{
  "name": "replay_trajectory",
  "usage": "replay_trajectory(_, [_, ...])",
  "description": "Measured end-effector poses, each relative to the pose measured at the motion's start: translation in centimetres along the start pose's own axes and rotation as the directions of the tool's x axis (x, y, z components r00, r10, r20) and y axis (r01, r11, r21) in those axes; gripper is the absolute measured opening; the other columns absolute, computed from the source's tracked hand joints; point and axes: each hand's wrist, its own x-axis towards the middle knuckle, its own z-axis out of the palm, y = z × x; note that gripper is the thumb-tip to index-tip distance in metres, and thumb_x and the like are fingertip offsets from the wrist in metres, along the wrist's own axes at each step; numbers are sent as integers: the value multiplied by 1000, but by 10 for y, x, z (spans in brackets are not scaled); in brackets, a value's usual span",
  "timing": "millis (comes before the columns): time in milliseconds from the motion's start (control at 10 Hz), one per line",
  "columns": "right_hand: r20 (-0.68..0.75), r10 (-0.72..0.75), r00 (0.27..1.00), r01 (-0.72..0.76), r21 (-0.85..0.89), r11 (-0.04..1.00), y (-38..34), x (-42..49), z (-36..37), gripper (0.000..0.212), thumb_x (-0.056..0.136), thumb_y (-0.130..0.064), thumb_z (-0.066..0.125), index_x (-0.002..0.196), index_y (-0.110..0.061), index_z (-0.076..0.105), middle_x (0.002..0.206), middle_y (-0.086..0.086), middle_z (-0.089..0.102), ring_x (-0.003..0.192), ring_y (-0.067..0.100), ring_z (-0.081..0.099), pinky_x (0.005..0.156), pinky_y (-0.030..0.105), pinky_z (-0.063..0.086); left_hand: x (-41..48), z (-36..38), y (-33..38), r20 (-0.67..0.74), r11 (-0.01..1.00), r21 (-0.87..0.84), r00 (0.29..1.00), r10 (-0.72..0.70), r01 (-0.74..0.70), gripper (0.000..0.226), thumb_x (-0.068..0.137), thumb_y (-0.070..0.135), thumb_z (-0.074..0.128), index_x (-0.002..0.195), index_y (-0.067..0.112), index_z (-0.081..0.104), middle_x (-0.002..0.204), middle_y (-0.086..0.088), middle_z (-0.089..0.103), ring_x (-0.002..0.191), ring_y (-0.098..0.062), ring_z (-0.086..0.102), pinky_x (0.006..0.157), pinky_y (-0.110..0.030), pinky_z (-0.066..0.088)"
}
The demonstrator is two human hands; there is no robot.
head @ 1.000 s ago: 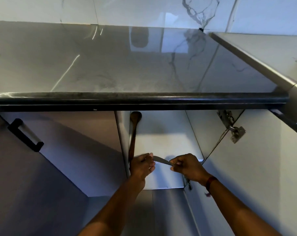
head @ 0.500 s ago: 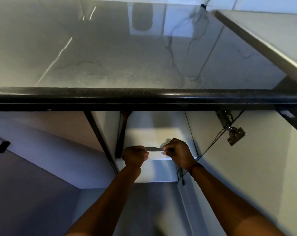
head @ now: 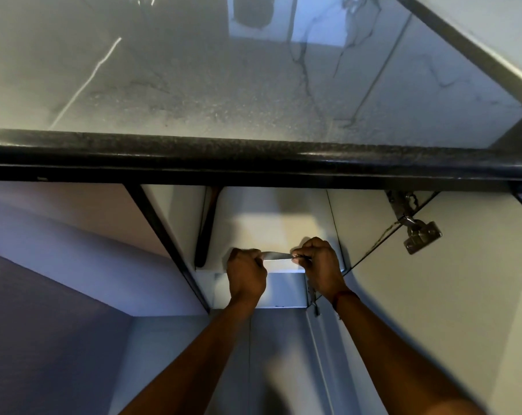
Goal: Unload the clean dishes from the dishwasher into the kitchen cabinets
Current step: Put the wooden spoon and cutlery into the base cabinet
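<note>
Left hand (head: pixel 247 274): nearest, reaching up into the open cabinet, fingers curled round the left end of the knife
Right hand (head: pixel 319 265): level with it, pinching the other end, where a dark bit of handle shows; a red thread (head: pixel 343 296) circles the wrist
Knife (head: pixel 276 256): a flat silver blade (most likely a table knife, though too small to be sure) held level between the two hands, just above the front edge of the shelf
Shelf (head: pixel 268 229): pale, with the knife not yet lying on it
Wooden spoon (head: pixel 207 232): dark, leaning against the cabinet's left wall at the shelf's left edge, its top hidden under the countertop
Hinge (head: pixel 418 235): metal, on the open door (head: pixel 448 310) to the right
Countertop (head: pixel 253 157): black rounded front edge across the whole view, grey stone behind it
Change: a second ago both hands held the knife in front of the shelf; since then they have gone further in and now sit over its front edge, both grips unchanged
Meaning: this item is close to being put away, and what seems left is to lower it onto the shelf and let go
</note>
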Motion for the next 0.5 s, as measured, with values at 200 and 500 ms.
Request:
replay_trajectory(200, [-1,69,998,-69,74,995,10,-6,12,9,80,4,71,83,-4,69,85,7,63,83,26,62,77,42,57,-13,4,-5,24,989,83,993,119,-121,17,89,-3,58,99,-1,72,98,-21,63,90,-33,63,81,-29,46])
replay_trajectory(500, [51,-49,998,58,-194,979,11,-14,5,31,78,7,63,99,-13,74,102,11,63,97,30,56,85,45,47,-15,4,-8,-30,996,-23,996,84,-84,28,95,16,59,115,-2,66,112,-18,61,98,-30,64,83,-17,40])
